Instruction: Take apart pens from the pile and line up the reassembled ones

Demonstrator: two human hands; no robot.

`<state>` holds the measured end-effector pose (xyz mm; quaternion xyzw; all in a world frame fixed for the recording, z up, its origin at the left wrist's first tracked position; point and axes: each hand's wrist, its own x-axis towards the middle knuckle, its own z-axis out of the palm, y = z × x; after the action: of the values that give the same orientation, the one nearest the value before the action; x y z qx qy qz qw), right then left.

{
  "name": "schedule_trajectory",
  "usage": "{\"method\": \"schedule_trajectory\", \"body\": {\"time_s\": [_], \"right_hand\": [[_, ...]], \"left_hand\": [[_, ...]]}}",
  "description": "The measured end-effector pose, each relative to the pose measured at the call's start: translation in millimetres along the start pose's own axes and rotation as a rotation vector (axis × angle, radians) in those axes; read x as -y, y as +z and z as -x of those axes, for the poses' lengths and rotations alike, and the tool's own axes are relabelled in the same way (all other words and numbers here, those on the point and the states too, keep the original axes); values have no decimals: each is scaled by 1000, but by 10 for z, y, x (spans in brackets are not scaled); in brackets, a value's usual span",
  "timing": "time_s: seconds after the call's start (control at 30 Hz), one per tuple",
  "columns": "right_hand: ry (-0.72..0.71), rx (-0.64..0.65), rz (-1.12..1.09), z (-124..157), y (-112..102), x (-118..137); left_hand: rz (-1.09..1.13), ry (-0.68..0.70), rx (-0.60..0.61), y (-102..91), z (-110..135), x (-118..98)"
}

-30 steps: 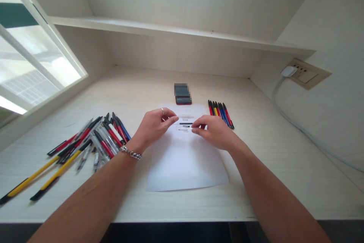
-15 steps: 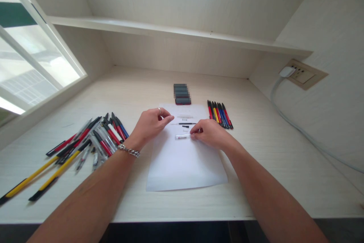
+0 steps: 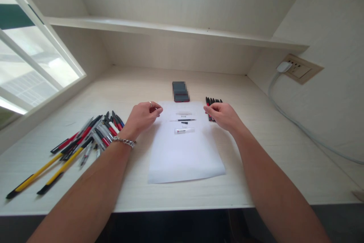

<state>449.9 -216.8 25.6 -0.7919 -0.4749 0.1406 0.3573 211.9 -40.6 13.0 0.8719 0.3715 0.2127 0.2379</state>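
A white sheet of paper [image 3: 184, 155] lies on the desk in front of me. Loose pen parts rest on its far half: a clear barrel [image 3: 184, 130], a thin black refill [image 3: 183, 120], a small black piece and a clear cap. My left hand [image 3: 142, 116], with a ring and a wrist chain, hovers at the sheet's left edge, its fingers curled in and nothing visible in them. My right hand [image 3: 223, 116] is off the sheet's right edge on a row of assembled pens [image 3: 213, 101], its fingertips pinched around one of them.
A heap of pens [image 3: 93, 137] in red, black, blue and yellow spreads over the desk's left side. A phone [image 3: 180, 92] lies behind the sheet. A shelf runs above, a window stands on the left, and a wall socket [image 3: 298, 69] with a cable is on the right.
Both hands have left the pen parts on the sheet. The clear barrel was laid down; my right hand moved right onto the row of pens, and my left drew back left.
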Motion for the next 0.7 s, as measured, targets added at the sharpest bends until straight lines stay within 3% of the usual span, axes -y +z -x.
{"method": "schedule_trajectory", "body": {"time_s": [0.27,0.43,0.6,0.7], "right_hand": [[-56,-114,-44,-14,50,-36],[-35,-38,-16,-37,150,-47],[-70,-121,-15,18,295,-54],[-104,-100,-1,69,283,-58]], "left_hand": [[10,107,6,76,47,-43],[-23,130,22,68,55,-51],[-7,136,57,75,85,-84],[25,190,118,118,153,-170]]}}
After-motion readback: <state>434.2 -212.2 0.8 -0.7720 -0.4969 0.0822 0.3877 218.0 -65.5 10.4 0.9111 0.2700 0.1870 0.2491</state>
